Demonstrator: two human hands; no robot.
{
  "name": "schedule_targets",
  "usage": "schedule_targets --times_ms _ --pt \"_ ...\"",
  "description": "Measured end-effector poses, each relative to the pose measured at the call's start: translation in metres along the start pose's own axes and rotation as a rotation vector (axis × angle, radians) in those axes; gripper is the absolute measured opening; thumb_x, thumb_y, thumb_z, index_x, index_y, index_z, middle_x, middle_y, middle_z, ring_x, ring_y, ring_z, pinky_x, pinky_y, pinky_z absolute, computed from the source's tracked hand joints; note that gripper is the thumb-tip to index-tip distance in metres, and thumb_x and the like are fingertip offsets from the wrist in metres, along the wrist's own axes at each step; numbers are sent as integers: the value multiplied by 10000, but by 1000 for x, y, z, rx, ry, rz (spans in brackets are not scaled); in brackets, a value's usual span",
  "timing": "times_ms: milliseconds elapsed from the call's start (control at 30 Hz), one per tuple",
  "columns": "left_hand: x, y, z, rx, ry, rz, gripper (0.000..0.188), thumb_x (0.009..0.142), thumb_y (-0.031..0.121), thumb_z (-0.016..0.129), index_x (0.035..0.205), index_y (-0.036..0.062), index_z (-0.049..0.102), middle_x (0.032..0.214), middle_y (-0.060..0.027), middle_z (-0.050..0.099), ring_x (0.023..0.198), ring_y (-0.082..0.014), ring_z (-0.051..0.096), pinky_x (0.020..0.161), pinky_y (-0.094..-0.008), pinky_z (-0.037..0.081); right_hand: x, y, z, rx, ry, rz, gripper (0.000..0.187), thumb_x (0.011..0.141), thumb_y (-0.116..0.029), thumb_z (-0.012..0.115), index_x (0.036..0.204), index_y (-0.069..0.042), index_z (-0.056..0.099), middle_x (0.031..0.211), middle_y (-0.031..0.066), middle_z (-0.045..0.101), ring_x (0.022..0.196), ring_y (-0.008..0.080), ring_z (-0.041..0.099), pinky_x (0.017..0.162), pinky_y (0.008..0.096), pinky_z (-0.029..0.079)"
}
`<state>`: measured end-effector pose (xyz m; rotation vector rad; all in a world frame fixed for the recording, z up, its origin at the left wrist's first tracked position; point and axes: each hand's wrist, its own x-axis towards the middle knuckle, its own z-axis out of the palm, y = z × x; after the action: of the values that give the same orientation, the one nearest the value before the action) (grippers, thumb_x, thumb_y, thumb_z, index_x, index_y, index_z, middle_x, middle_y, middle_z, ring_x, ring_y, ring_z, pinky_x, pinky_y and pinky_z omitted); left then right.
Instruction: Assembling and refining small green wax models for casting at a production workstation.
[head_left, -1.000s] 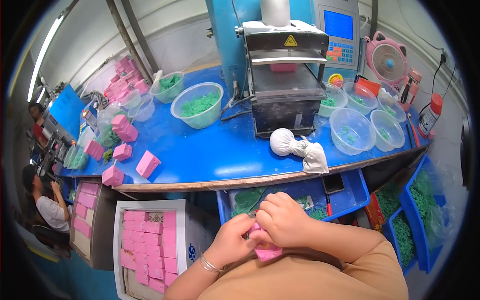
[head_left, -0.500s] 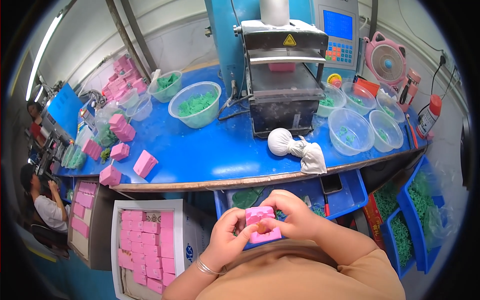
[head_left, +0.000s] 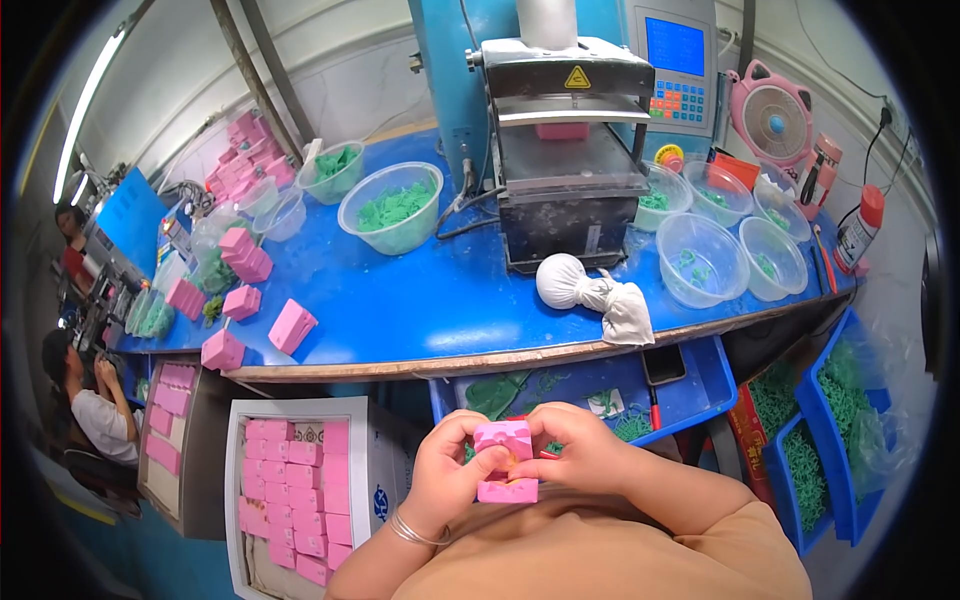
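Both my hands hold a pink rubber mould [head_left: 503, 436] in front of my body, over the near edge of a blue drawer tray. It is spread apart, with one part on the far side and another on the near side. My left hand [head_left: 447, 468] is closed on its left side, thumb pressed into the gap. From the right, my right hand [head_left: 582, 446] grips it, its fingers reaching into the same gap. Something small and yellowish shows between the fingertips, too small to name. Whether the mould's two parts are still joined is hidden.
The blue drawer tray [head_left: 715, 392] holds green scraps and a phone. On the blue table [head_left: 400, 320] stand a press machine [head_left: 570, 160], plastic bowls [head_left: 390, 240] of green pieces, a white cloth pouch [head_left: 590, 297] and pink blocks [head_left: 292, 326]. A white box [head_left: 362, 410] of moulds stands lower left.
My hands and the mould have shifted left and slightly toward me. The gap between the mould's far and near parts looks wider, and my fingers have moved within it.
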<state>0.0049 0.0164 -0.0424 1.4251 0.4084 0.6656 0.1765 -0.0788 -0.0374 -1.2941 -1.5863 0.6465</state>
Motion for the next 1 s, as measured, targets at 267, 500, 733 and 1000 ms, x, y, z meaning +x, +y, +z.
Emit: schedule_targets --times_ms 267,500,733,1000 --pt "6 1 8 -322 -76 -74 311 906 67 539 1205 -8 494 1196 -124 535 1069 -183 538 918 -307 441 1 1 3 -41 181 -105 324 709 -172 774 928 -39 575 806 75 573 683 185 545 593 299 453" --pt "9 5 6 -558 -63 -168 474 914 63 475 1363 12 331 1377 -188 402 1208 -274 481 996 -381 413 5 -12 0 -9 228 -153 277 760 -19 683 1006 -35 556 852 91 533 659 163 517 586 272 446" --pt "2 5 7 -89 -122 -36 483 888 59 563 1328 9 371 1338 -177 441 1178 -237 493 980 -370 423 3 -15 2 -22 245 -57 281 748 -67 735 951 -20 545 848 77 513 657 159 529 601 260 460" --pt "6 11 0 -222 -292 5 416 893 52 577 1286 11 446 1236 -118 508 1139 -192 502 973 -331 419 10 -4 -9 320 97 6 341 703 -148 789 964 -31 604 1042 112 579 968 201 560 813 313 468"
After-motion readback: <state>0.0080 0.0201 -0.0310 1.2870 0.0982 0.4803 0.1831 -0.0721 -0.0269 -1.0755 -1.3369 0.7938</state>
